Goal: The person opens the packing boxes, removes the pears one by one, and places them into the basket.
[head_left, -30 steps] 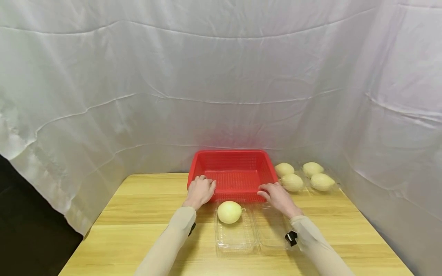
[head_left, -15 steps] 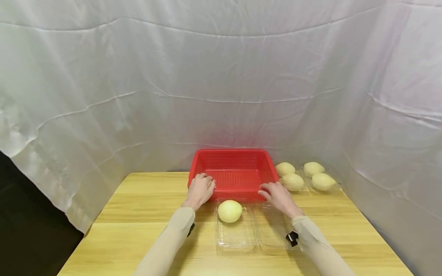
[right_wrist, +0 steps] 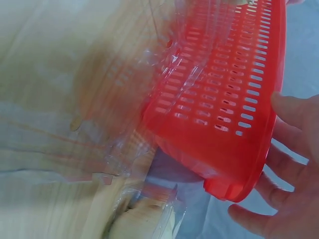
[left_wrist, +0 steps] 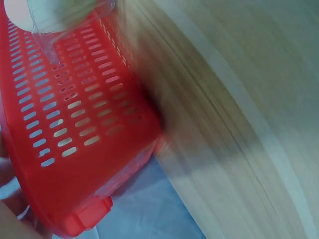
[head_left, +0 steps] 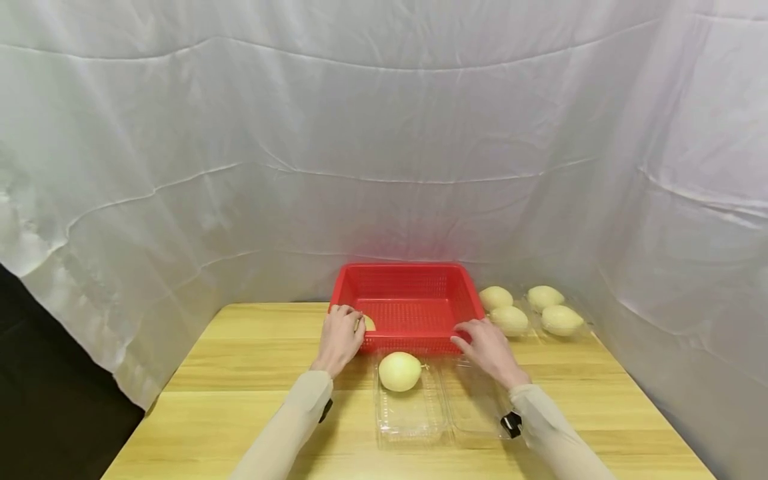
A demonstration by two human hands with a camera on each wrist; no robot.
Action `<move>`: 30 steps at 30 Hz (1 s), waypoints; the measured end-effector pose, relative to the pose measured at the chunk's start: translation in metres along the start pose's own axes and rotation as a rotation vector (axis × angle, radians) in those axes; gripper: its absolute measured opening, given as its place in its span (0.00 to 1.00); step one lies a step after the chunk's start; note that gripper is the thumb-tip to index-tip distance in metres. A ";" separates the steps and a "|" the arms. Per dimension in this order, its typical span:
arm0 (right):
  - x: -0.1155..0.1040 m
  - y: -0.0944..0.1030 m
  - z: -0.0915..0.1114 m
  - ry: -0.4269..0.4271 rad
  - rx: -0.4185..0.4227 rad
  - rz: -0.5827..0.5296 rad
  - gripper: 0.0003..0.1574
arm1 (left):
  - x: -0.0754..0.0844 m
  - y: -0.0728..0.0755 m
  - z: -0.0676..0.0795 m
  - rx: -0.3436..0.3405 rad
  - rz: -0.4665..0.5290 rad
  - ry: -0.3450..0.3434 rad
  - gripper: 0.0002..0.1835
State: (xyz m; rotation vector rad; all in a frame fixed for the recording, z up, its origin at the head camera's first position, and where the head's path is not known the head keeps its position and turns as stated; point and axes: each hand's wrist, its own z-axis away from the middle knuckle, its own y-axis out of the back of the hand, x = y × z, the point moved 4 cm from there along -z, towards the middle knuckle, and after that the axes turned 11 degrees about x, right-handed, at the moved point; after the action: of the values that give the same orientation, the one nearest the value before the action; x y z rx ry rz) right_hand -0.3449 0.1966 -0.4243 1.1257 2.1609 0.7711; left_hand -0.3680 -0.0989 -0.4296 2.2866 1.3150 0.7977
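A red perforated basket sits near the back of the wooden table. My left hand reaches over its front left corner with bent fingers. A pale yellow oval fruit shows inside the basket beside those fingers; the hand hides most of it, so its grip is unclear. Over the front right rim lies my right hand, its fingers spread and its thumb at the rim in the right wrist view. Before the basket, another stemmed yellow fruit lies in an open clear plastic box.
The box's clear lid lies flat to its right. Beside the basket, clear packs hold several yellow fruits at the back right. A pale cloth hangs behind the table.
My left hand has shifted a little to the left, and a yellow fruit now shows beside it in the basket. The right hand has hardly moved.
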 end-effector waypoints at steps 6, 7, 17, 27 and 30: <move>-0.003 0.004 0.001 0.050 0.105 0.000 0.10 | -0.007 0.011 0.002 0.068 -0.057 0.083 0.06; -0.004 0.005 0.001 0.057 0.117 0.002 0.09 | -0.007 0.012 0.003 0.068 -0.052 0.097 0.06; -0.028 0.000 0.010 0.107 0.025 -0.054 0.05 | -0.024 0.016 0.004 0.020 -0.017 0.332 0.10; -0.045 -0.014 0.018 0.151 -0.173 -0.268 0.05 | -0.037 0.021 0.000 -0.068 -0.037 0.363 0.08; -0.052 -0.016 0.017 0.186 -0.176 -0.271 0.09 | -0.042 0.021 -0.001 -0.096 -0.046 0.385 0.07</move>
State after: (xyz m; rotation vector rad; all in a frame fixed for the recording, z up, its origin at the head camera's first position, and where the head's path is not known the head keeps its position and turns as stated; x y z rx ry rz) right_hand -0.3161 0.1487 -0.4353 0.6775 2.2839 0.9481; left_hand -0.3716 -0.1453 -0.4283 2.0873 1.4440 1.3038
